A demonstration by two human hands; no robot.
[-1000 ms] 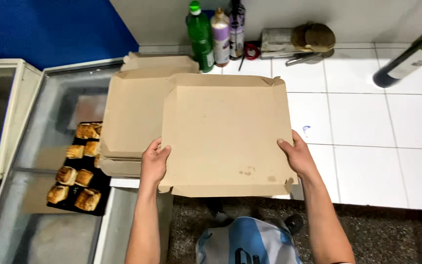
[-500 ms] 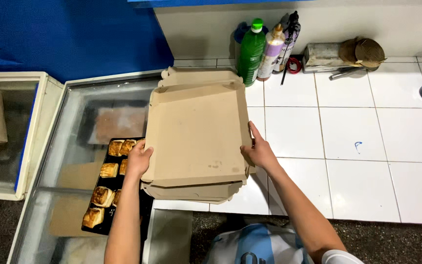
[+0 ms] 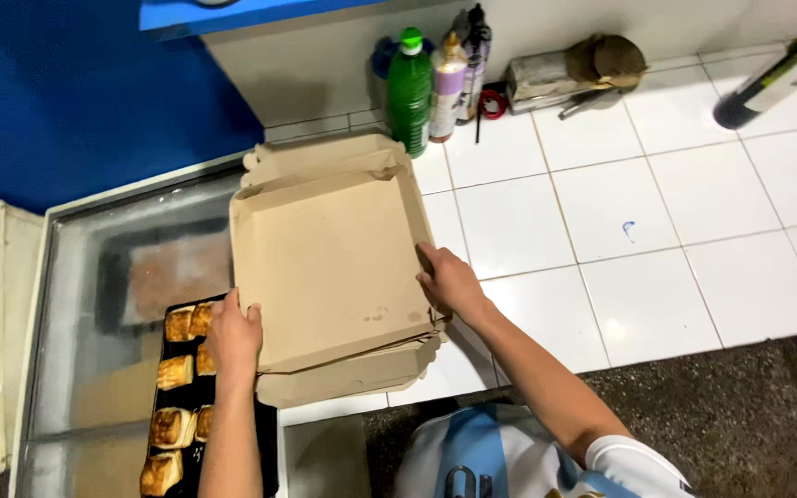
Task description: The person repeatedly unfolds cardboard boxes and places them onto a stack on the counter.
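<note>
Nearest, the left hand [image 3: 234,334] gripped the front-left rim of a shallow, square box [image 3: 332,263] of matte brown cardboard, and the right hand [image 3: 449,279] clasped its right rim. It sat atop a stack of similar boxes [image 3: 348,376] on the glossy white tiled counter [image 3: 601,212]. Beside it, glazed golden pastries [image 3: 175,373] filled a black tray. Farthest, a green plastic bottle [image 3: 410,92] stood by the wall.
</note>
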